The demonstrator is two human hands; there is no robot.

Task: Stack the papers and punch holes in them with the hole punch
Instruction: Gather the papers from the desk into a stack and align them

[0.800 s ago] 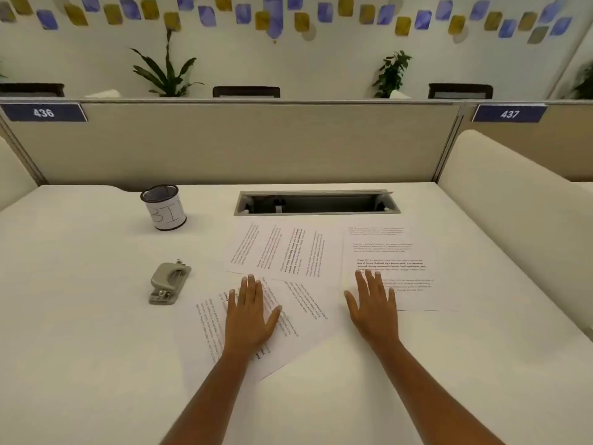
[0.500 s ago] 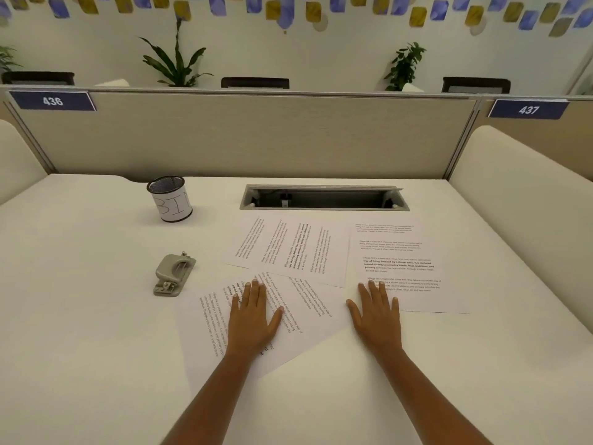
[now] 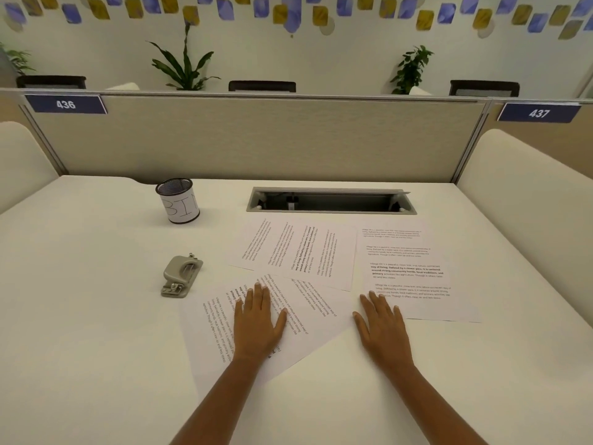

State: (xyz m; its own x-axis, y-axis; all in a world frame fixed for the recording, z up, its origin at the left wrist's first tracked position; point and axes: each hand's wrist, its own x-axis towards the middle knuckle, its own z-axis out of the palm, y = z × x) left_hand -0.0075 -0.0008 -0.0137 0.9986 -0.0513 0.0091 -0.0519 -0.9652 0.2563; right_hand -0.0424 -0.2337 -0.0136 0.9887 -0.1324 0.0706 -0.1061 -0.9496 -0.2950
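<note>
Three printed sheets lie spread on the white desk. The near sheet [image 3: 308, 319] is skewed, and my left hand [image 3: 258, 322] rests flat on it, fingers apart. A middle sheet [image 3: 295, 248] lies sideways behind it, overlapping its far edge. The right sheet [image 3: 414, 268] lies upright; my right hand [image 3: 383, 330] is flat on the desk with its fingertips on that sheet's near left corner. A grey hole punch [image 3: 181, 276] sits to the left of the papers, apart from both hands.
A mesh cup [image 3: 178, 200] wrapped in paper marked "BIN" stands at the back left. A recessed cable tray [image 3: 330, 200] opens in the desk behind the papers. A beige partition [image 3: 256, 139] closes the back; cushioned dividers flank both sides.
The camera has tilted and shifted slightly. Both hands have slid a little toward me over the papers and stay flat. The sheets and the punch have not moved.
</note>
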